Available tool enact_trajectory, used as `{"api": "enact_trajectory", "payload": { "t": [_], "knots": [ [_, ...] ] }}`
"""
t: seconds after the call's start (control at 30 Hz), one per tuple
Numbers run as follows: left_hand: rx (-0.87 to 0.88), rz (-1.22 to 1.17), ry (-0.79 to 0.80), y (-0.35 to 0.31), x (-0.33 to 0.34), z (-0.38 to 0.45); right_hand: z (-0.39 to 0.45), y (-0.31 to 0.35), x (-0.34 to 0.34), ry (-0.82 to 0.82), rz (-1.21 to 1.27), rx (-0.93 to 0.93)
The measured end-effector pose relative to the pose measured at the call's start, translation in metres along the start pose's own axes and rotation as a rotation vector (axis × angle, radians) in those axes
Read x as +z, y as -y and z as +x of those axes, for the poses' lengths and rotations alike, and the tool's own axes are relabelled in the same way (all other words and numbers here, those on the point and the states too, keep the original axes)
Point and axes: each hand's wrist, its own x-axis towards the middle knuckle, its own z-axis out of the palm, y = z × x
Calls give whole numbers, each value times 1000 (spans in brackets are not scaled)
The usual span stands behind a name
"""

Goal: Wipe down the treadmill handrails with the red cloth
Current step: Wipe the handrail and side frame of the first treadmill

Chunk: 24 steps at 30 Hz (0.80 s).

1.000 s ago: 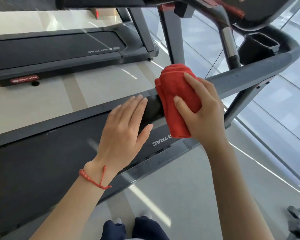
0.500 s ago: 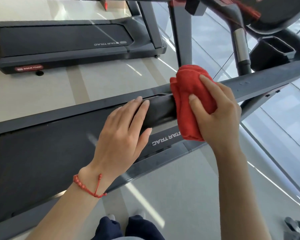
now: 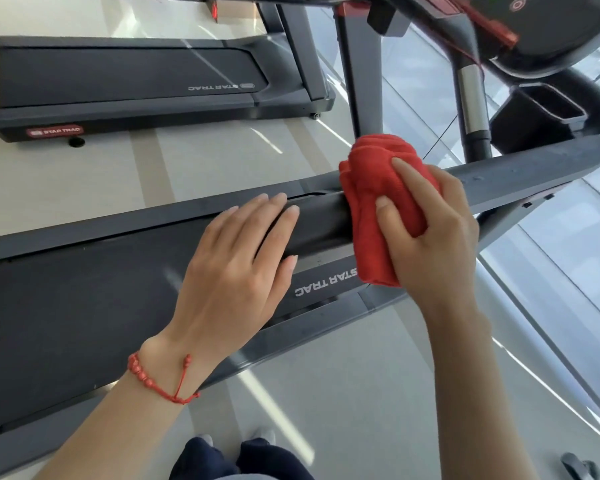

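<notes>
on the handrail (image 3: 520, 174), the right hand (image 3: 426, 230), fingers clamped around the bunched red cloth (image 3: 371, 188), has advanced slightly toward the console end, while the left hand (image 3: 236, 271) stays flat beside the cloth, fingers straight and together, indicating wiping is mid-stroke.

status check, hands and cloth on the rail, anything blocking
Right hand grips red cloth, wrapped over handrail. Left hand rests flat on the rail's near end, fingers straight. Rail toward console unobstructed.
</notes>
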Motion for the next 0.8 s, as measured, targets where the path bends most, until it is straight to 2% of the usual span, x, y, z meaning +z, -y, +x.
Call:
{"api": "enact_trajectory", "payload": {
  "t": [0.2, 0.33, 0.6, 0.8],
  "knots": [
    [-10, 48, -41, -11, 7, 18, -5, 6, 5, 27, -95, -76],
    [-21, 98, -65, -18, 13, 28, 0, -2, 7, 32, -26, -73],
    [19, 128, -60, -16, 15, 28, 15, -24, 1, -98, 33, 108],
    [25, 100, -14, -15, 14, 33, 7, -18, 4, -55, 33, 26]
  ]
}}
